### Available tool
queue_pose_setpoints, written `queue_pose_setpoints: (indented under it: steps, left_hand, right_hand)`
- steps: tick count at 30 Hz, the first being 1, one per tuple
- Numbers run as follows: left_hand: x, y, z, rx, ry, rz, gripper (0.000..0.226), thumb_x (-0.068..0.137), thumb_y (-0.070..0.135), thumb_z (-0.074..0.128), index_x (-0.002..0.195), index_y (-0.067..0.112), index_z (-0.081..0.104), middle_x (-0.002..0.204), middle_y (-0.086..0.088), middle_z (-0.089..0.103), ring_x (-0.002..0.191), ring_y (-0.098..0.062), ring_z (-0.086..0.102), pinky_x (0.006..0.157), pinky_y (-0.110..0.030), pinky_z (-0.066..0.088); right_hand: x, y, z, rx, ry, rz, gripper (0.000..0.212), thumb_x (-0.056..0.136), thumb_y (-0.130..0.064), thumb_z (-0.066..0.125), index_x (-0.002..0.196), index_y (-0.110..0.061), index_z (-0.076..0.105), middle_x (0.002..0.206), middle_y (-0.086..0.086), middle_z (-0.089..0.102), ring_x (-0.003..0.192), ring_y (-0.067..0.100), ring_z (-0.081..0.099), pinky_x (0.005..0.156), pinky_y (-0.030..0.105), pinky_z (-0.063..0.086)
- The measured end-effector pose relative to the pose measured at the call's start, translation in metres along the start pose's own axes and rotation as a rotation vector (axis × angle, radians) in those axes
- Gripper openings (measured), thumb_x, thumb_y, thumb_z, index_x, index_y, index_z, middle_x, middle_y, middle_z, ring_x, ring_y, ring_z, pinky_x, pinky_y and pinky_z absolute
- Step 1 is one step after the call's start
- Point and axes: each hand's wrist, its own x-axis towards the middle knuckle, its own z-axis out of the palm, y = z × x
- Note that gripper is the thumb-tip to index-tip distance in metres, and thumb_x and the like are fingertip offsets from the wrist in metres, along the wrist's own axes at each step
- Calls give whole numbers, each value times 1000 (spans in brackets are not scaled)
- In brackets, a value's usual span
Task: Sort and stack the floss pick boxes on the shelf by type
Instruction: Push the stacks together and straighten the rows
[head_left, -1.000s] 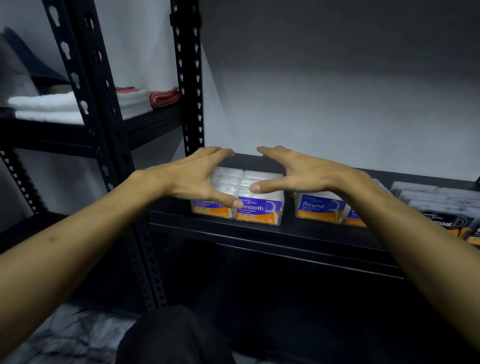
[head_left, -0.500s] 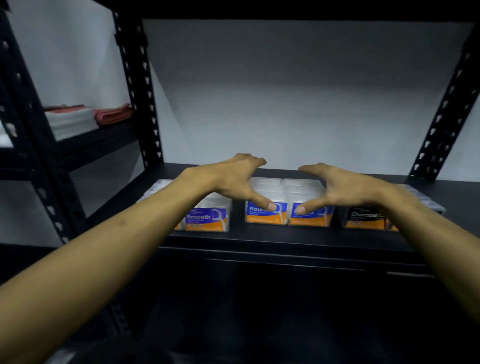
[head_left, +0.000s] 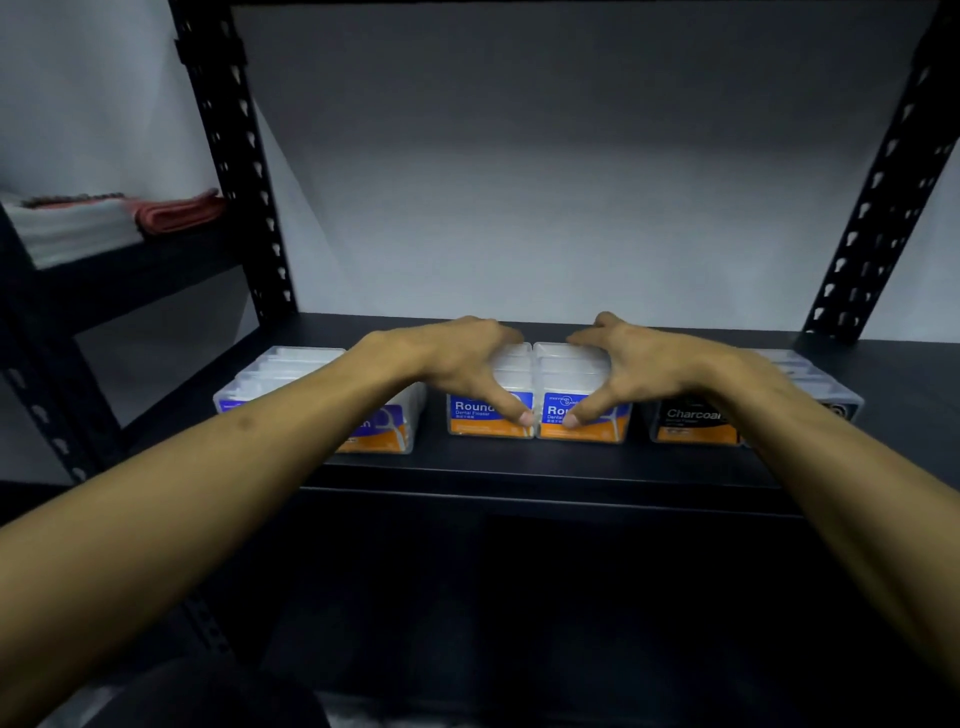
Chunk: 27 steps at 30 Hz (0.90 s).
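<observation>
Both of our hands sit on the middle pair of boxes. Our left hand (head_left: 467, 364) curls over the left Round box (head_left: 480, 421), thumb pressed on its front label and fingers reaching over the back rim; our right hand (head_left: 639, 364) grips the right Round box (head_left: 597, 423) the same way, thumb on the label. The two thumbs nearly meet at the seam where the boxes touch.

A second ago we held the Smooth boxes (head_left: 384, 431) like this; half a second ago our hands were arriving over the Round pair, and now they have closed on it. We judge the Smooth group squared up and the Round group now being pressed together and aligned.

Each Round row appears to be several clear boxes deep, so its long axis runs front to back, away from us, with the printed blue-and-orange labels facing us at the shelf's front edge.

Left of our left hand, partly hidden under that forearm, sit the Smooth boxes, slightly apart from the Round pair. Right of our right hand stand the Charcoal boxes (head_left: 693, 423), black-labelled, also facing forward. All rest on the black shelf (head_left: 519, 467). Beyond, on a neighbouring rack far left, lie folded towels (head_left: 104, 223).
</observation>
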Motion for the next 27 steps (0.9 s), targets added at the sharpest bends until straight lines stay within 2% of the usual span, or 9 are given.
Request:
queue_pose_setpoints:
  steps: [4, 8, 17, 23, 27]
  left_hand:
    - [-1, -1, 1, 10, 9, 9, 78, 63, 74, 75, 123, 27, 55, 114, 7, 67, 95, -12, 66, 81, -35, 59]
    - [-5, 2, 3, 14, 18, 13, 81, 63, 73, 76, 125, 25, 53, 116, 6, 66, 96, -12, 66, 84, -36, 59]
    - [-14, 5, 6, 68, 50, 28, 83, 61, 79, 73, 122, 26, 54, 111, 7, 67, 93, -13, 66, 82, -38, 58]
    - [-17, 7, 9, 69, 66, 31, 86, 61, 80, 71, 125, 26, 53, 114, 7, 67, 94, -13, 65, 82, -38, 59]
    - [-18, 7, 9, 59, 58, 30, 91, 61, 80, 71, 131, 25, 50, 119, 5, 65, 98, -14, 65, 85, -38, 58]
  right_hand:
    - [2, -3, 0, 28, -31, 2, 103, 54, -60, 88, 137, -21, 42, 127, -4, 50, 107, 16, 57, 96, 36, 50]
    - [1, -3, 1, 70, -72, 8, 94, 54, -57, 90, 127, -24, 42, 114, -6, 61, 97, 11, 63, 91, 39, 55]
    - [-3, -4, 3, 68, -70, -37, 97, 55, -58, 89, 134, -24, 43, 122, -6, 57, 105, 13, 60, 96, 38, 52]
    - [-5, -5, 3, 9, -74, -35, 101, 42, -76, 81, 126, -32, 46, 117, -12, 58, 102, 12, 61, 93, 40, 53]
    - [-7, -4, 3, -14, -72, -43, 100, 43, -77, 80, 126, -33, 46, 117, -12, 58, 102, 13, 60, 93, 40, 52]
